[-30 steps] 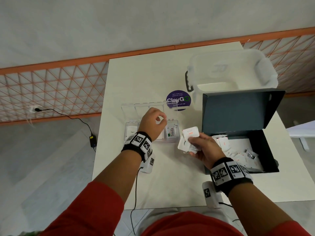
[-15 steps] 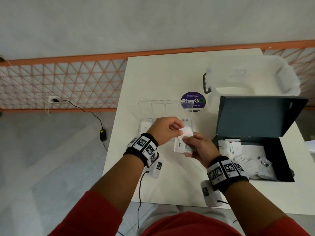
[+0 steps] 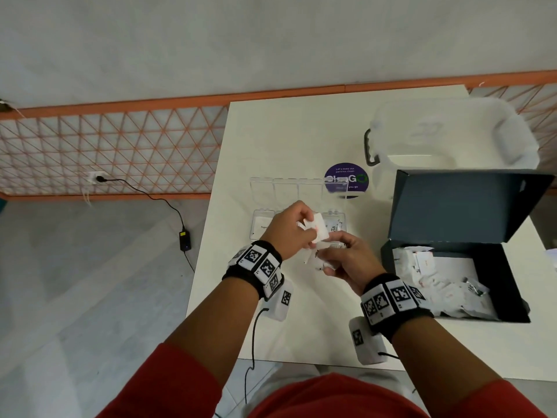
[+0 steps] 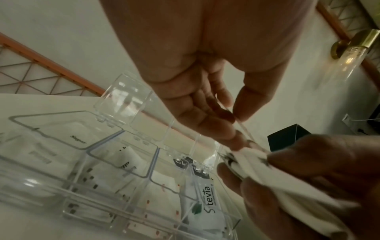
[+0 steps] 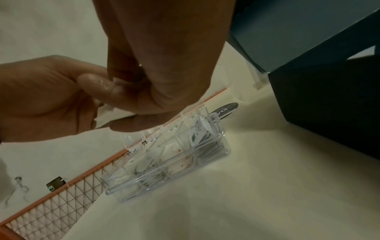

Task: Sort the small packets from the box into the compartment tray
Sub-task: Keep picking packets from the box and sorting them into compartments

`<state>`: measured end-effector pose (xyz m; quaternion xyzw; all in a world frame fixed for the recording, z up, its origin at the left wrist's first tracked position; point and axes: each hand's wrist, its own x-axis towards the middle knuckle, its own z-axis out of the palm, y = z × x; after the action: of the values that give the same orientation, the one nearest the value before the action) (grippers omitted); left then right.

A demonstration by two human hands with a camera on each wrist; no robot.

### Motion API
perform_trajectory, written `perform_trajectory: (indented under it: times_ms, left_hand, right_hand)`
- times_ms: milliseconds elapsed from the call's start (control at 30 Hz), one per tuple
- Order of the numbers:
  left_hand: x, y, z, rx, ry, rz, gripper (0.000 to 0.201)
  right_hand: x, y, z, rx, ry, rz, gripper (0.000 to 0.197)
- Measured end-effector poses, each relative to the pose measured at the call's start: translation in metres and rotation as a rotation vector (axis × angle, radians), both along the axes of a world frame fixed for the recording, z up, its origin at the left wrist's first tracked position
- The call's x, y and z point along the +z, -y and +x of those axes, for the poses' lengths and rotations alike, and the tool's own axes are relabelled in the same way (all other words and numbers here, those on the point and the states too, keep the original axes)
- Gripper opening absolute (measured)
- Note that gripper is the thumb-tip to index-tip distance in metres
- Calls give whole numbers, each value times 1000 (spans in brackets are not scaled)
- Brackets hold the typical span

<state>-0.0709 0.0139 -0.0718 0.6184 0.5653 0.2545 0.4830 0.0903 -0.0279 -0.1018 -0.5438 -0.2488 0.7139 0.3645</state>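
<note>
White tabletop [image 3: 271,140] fills the scene, backed by an orange lattice rail [image 3: 105,146]. Both hands meet above the clear tray [image 3: 261,227], just in front of its raised lids. The left hand [image 3: 289,230] pinches one white packet [image 3: 320,229] between thumb and fingertips; the right hand [image 3: 346,260] grips a small bunch of packets [image 4: 267,175]. More packets lie in the open dark box [image 3: 506,285] to the right, and others already sit in the tray's compartments.
</note>
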Motion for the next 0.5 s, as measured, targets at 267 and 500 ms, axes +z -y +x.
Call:
perform_trajectory:
  times_ms: [267,500]
  left_hand:
    - [-2,-11,-7,-60,-152,51,20]
    - [-10,-26,-13,63,-164,46,19]
  right_hand:
    - [1,-7,4,-75,-35,11,28]
    - [-7,-12,16,-124,-40,11,29]
